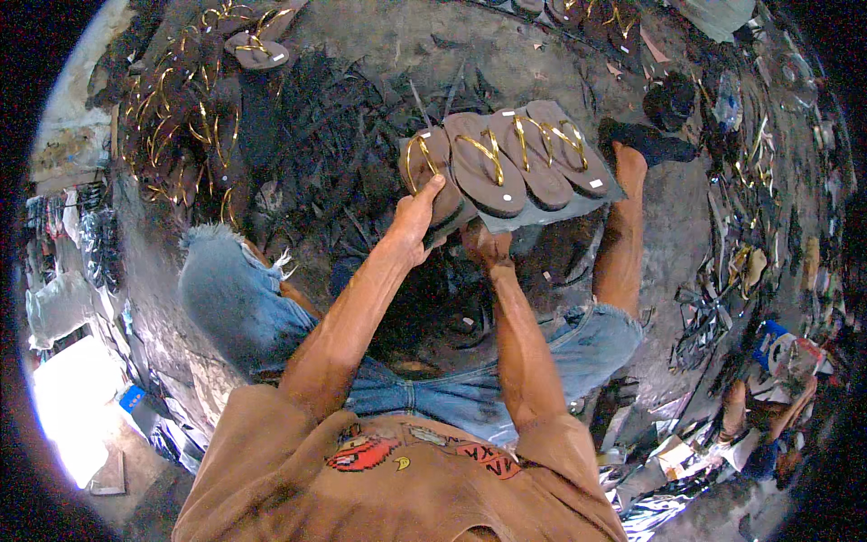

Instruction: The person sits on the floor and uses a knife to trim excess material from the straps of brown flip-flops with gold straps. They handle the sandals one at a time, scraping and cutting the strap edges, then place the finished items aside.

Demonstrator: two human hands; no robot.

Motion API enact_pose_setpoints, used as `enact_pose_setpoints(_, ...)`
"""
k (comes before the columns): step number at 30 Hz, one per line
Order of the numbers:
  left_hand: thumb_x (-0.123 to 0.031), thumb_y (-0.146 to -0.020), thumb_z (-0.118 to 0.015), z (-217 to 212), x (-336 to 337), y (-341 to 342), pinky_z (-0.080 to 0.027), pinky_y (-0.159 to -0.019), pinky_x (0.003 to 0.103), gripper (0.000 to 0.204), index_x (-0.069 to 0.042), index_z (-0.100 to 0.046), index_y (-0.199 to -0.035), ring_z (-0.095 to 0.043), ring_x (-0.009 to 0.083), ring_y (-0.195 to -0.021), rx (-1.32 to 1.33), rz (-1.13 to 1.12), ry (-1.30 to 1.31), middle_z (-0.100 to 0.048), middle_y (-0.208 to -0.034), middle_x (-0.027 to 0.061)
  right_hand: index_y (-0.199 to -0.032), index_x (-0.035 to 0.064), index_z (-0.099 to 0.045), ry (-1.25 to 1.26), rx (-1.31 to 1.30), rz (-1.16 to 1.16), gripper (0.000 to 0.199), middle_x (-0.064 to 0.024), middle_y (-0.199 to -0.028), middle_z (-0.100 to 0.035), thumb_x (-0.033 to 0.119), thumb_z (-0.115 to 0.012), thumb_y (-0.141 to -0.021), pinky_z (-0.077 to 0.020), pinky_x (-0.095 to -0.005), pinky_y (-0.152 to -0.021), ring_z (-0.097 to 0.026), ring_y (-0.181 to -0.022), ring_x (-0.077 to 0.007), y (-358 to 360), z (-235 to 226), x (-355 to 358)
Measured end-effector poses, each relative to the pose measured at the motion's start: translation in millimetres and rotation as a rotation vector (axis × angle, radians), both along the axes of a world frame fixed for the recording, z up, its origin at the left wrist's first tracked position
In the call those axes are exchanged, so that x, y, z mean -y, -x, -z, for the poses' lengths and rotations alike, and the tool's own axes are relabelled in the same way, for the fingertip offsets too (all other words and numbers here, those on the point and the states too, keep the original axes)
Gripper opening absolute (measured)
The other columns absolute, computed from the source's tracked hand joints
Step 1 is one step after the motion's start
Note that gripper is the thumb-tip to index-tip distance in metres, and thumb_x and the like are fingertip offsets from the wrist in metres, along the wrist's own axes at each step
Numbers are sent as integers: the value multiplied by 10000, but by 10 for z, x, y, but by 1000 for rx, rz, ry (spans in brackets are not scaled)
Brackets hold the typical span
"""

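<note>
Several brown flip-flops with shiny gold straps are held up side by side in front of me. My left hand (418,214) grips the leftmost flip-flop (442,206) at its lower end, thumb on top and fingers beneath. The other flip-flops, among them a middle one (476,172) and a far-right one (578,167), lie on a thin grey sheet (506,222). My right hand (488,244) holds that sheet from below at its near edge; its fingers are mostly hidden under it. Small white stickers show on the flip-flops.
Dark strips of scrap (334,117) cover the floor ahead. A heap of gold-strapped flip-flops (181,135) lies at the far left, with a lone pair (256,51) beside it. My bare leg (619,244) stretches out on the right. Another person (768,411) sits at the lower right.
</note>
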State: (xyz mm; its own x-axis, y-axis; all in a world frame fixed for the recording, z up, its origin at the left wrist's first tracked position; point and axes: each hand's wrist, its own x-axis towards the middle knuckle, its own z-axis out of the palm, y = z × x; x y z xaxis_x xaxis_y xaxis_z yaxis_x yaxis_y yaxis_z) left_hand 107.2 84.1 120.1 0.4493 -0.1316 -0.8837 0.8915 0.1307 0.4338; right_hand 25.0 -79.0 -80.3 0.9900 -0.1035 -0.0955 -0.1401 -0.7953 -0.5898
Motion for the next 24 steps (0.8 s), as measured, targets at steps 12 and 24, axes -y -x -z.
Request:
enact_pose_setpoints(12,-597,-878,-655,13,-152,27,-463,-772,426,465,-189,-649,-1101,-589,174,-909,105,-43,28,-684,-1011,-2,-1320,50,-570,30,30,29,617,-254,-1289,-607,521,-516,-924,-419,-518,-1046,-540,-1246,-411,-789,-44,18)
enact_pose_setpoints(24,-353,-957,-685,-1915,-876,1429,-495,-886,290,487,-10,-548,-1274,-614,129,-964,692,249,-193,-664,-1109,58,-1315,24,-593,-833,-400,113,692,-203,-971,-724,617,-424,-1001,-533,-453,-857,-694,-929,-345,-149,-1777,-804)
